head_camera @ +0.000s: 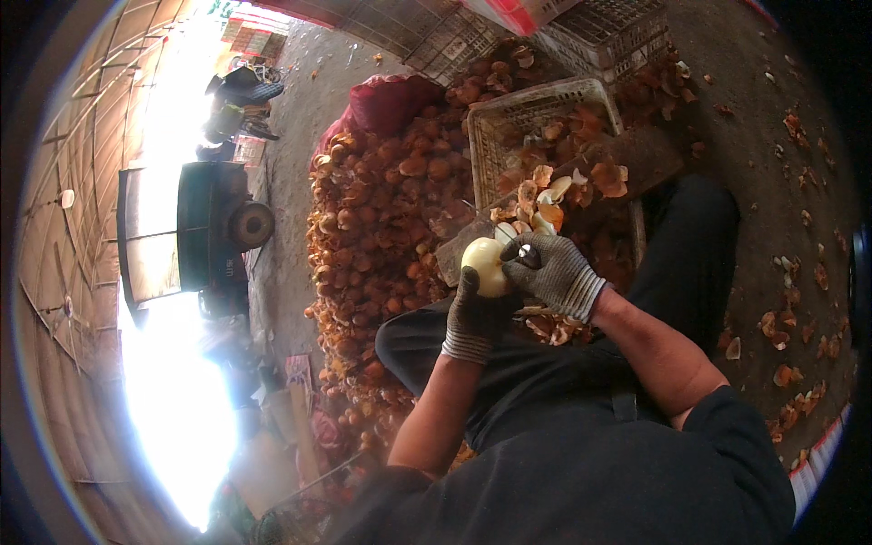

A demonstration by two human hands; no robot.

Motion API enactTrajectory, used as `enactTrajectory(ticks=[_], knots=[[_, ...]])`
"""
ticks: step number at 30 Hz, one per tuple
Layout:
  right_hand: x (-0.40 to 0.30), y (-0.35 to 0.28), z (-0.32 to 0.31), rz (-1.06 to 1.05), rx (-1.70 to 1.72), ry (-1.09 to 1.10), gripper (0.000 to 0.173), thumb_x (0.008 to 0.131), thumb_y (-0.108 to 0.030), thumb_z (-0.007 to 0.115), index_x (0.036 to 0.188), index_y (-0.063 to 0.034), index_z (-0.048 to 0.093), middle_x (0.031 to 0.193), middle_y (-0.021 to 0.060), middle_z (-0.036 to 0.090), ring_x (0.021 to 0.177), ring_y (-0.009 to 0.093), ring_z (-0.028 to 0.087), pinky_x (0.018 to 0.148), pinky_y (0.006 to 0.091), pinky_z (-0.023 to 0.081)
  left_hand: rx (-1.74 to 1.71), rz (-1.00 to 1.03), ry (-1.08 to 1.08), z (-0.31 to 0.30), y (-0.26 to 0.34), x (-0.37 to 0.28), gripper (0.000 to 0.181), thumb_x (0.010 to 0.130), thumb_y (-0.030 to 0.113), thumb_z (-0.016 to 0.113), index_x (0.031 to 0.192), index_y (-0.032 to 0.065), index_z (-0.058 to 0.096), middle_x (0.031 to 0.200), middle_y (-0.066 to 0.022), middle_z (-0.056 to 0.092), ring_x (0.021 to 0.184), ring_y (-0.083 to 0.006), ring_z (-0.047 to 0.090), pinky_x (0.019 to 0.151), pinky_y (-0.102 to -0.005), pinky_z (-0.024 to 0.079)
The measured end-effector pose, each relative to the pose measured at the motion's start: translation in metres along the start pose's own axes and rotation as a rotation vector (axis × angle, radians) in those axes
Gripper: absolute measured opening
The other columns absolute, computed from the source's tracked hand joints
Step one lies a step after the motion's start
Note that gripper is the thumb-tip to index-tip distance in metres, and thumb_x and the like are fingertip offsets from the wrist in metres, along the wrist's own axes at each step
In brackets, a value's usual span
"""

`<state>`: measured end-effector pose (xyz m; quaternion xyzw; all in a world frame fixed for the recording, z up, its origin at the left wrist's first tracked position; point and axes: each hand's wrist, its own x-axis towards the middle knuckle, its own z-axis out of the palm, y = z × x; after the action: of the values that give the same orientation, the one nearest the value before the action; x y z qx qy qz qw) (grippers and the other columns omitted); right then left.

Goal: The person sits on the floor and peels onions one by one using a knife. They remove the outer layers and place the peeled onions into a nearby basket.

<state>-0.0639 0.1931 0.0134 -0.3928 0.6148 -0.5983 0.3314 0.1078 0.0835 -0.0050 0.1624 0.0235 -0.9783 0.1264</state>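
Observation:
A pale peeled onion [482, 262] sits in the grasp of my left hand [471, 310], which wears a dark knit glove with a striped cuff. My right hand [555, 272], gloved the same way, grips a knife [525, 251] whose thin blade points up and to the left past the onion. The thumb side of that hand rests against the onion's right side. Just beyond both hands, onion skins and pale peelings [545, 204] lie on a wooden board [451, 255] set across a plastic crate [478, 160].
A large heap of unpeeled onions [381, 225] spreads left of my knees, with a red mesh sack [392, 102] at its far end. More crates [606, 41] stand beyond. Loose skins [783, 327] litter the floor on the right. A dark vehicle [218, 231] stands far left.

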Motion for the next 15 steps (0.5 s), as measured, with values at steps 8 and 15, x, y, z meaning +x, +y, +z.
enactTrajectory(ticks=[8,15], knots=[[0.0,0.002,0.001,-0.063,-0.076,0.06,0.019,0.084,-0.018,0.067,0.097,-0.0048,0.067,0.079,0.0174,0.066,0.074,0.032,0.067,0.067,0.0399,0.053,0.592,0.075,0.219,0.03,-0.023,0.008,0.083,0.084,0.06,0.061,0.143,0.0092,0.031,0.141,-0.0152,0.039,0.13,-0.0339,0.039,0.112,-0.0487,0.029],[0.001,-0.001,0.002,0.006,-0.181,-0.04,0.017,0.083,-0.015,0.067,0.094,-0.0026,0.066,0.077,0.0174,0.066,0.07,0.028,0.066,0.065,0.0374,0.053,0.604,0.14,0.228,0.033,-0.02,0.008,0.086,0.083,0.064,0.059,0.141,0.0067,0.034,0.14,-0.015,0.042,0.128,-0.0344,0.042,0.11,-0.0496,0.031]])
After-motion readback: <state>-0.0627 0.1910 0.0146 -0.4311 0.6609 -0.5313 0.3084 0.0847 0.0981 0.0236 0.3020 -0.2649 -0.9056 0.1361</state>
